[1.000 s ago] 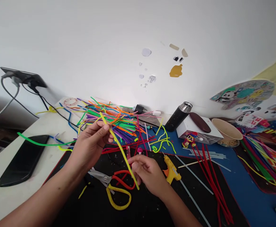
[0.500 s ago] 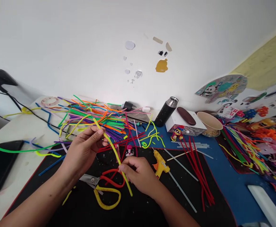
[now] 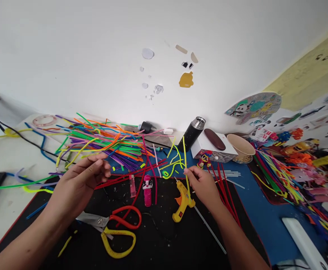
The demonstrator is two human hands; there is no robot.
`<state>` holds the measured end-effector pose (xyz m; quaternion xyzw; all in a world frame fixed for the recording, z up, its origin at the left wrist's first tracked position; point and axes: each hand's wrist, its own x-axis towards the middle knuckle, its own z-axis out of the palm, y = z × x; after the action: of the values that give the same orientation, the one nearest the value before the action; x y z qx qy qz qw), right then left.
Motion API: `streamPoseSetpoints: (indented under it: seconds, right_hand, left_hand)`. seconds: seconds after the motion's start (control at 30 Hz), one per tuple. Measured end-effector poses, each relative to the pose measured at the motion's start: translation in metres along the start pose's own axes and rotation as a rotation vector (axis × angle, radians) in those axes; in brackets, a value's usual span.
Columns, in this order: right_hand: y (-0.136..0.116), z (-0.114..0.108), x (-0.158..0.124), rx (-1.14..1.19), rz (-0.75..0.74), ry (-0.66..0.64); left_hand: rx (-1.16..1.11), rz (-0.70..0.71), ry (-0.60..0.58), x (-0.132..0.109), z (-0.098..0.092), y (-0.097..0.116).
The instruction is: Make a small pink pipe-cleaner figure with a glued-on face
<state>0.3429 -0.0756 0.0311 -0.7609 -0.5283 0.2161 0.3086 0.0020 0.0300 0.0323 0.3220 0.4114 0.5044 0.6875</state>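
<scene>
My right hand (image 3: 205, 187) pinches a yellow pipe cleaner (image 3: 184, 152) between thumb and forefinger, held roughly upright. The stem's lower end passes in front of the yellow hot glue gun (image 3: 183, 204) on the black mat (image 3: 152, 247). My left hand (image 3: 82, 180) is raised at the left, its fingers loosely curved and apart with nothing seen in them. Behind it lies a pile of coloured pipe cleaners (image 3: 107, 144). Below it are scissors (image 3: 119, 228) with one red and one yellow handle, blades parted. Between the hands lie a pink figure-topped tube (image 3: 147, 191) and a clear pink lighter (image 3: 132, 186).
A black thermos (image 3: 191, 135) stands against the wall beside a white box (image 3: 213, 148) and a beige basket (image 3: 240, 148). Red pipe cleaners (image 3: 228, 191) and clear glue sticks (image 3: 210, 230) lie at the right. A small figure (image 3: 205, 159) stands before the box.
My left hand has let go of the yellow pipe cleaner and moved left. My right hand has carried it up and to the right, turning it nearly upright.
</scene>
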Motion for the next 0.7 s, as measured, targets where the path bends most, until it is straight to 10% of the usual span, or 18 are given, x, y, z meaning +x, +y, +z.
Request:
streamPoseSetpoints:
  seconds: [0.37, 0.7]
  right_hand:
    - [0.038, -0.014, 0.037, -0.517, -0.029, 0.076]
    - [0.021, 0.016, 0.042, -0.259, -0.048, 0.052]
  left_hand:
    - [0.046, -0.004, 0.065, 0.000, -0.021, -0.002]
    - [0.086, -0.012, 0.120, 0.001, -0.028, -0.012]
